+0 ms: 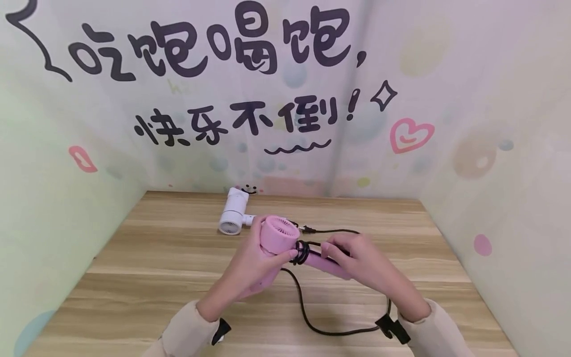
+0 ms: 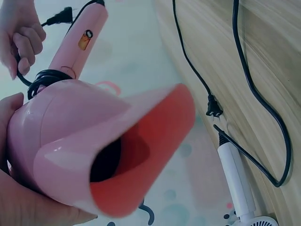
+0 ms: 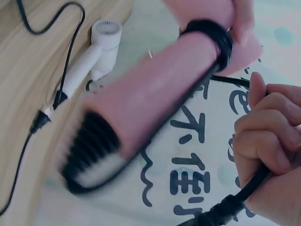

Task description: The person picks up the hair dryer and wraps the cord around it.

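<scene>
A pink hair dryer is held above the table, and my left hand grips it round the head. Its wide, flared nozzle shows in the left wrist view. Several turns of black cord are wound round the top of the handle. To the right, my right hand holds a free stretch of this cord in curled fingers, beside the handle. In the right wrist view a thick black cord end comes out below that fist; its black plug appears in the left wrist view.
Behind the hands a white hair dryer lies on the wooden table. A black plug lies near its handle end. Black cord loops across the table's front. Printed walls enclose the back and sides.
</scene>
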The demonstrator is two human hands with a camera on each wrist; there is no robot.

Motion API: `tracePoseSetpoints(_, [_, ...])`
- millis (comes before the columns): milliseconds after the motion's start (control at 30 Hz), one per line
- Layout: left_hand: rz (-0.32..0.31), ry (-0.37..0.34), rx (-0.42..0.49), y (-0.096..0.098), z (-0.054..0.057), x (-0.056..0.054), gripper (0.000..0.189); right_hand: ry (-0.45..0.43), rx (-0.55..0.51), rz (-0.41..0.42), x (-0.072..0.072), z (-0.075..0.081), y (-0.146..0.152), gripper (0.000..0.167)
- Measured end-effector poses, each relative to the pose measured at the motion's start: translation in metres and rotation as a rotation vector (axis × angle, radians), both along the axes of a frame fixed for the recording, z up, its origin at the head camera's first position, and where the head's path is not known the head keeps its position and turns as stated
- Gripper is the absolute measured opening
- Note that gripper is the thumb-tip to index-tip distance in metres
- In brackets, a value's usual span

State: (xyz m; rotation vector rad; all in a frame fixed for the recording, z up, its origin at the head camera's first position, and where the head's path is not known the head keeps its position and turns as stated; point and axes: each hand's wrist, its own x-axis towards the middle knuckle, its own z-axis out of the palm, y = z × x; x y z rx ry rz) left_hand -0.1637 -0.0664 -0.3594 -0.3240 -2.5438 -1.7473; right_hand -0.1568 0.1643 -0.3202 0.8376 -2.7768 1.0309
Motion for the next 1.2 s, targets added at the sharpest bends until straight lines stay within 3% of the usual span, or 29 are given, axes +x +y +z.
tracePoseSetpoints(133, [0.038, -0.011, 0.021, 0.000, -0.001, -0.003, 0.082, -0.108, -0.099, 0.011, 0.003, 0.000, -0.003, 0.024])
tracePoseSetpoints(233, [0.057, -0.010, 0.010, 0.000, 0.000, -0.005, 0.082, -0.243, -0.195, 0.037, 0.005, -0.003, -0.008, 0.027])
tracePoseSetpoints(400, [0.094, 0.033, 0.024, 0.002, 0.002, -0.007, 0.080, -0.499, -0.400, 0.198, 0.007, -0.013, -0.020, 0.034])
tracePoseSetpoints(467, [0.101, 0.050, 0.042, 0.003, 0.004, -0.007, 0.078, -0.558, -0.466, 0.246, 0.008, -0.018, -0.025, 0.037])
tracePoseSetpoints(600, [0.114, 0.063, 0.078, 0.006, 0.007, -0.005, 0.076, -0.610, -0.605, 0.315, 0.010, -0.026, -0.036, 0.039])
tracePoseSetpoints(733, [0.107, 0.068, 0.136, 0.007, 0.011, -0.003, 0.074, -0.609, -0.726, 0.387, 0.012, -0.031, -0.044, 0.042])
tracePoseSetpoints(967, [0.084, 0.073, 0.203, 0.007, 0.014, -0.005, 0.071, -0.671, -0.703, 0.395, 0.009, -0.035, -0.048, 0.051])
tracePoseSetpoints(1100, [0.075, 0.064, 0.239, 0.007, 0.014, -0.004, 0.069, -0.793, -0.675, 0.438, 0.004, -0.037, -0.047, 0.047])
tracePoseSetpoints(1200, [0.066, 0.054, 0.254, 0.006, 0.016, -0.004, 0.068, -0.856, -0.638, 0.405, 0.000, -0.037, -0.043, 0.046])
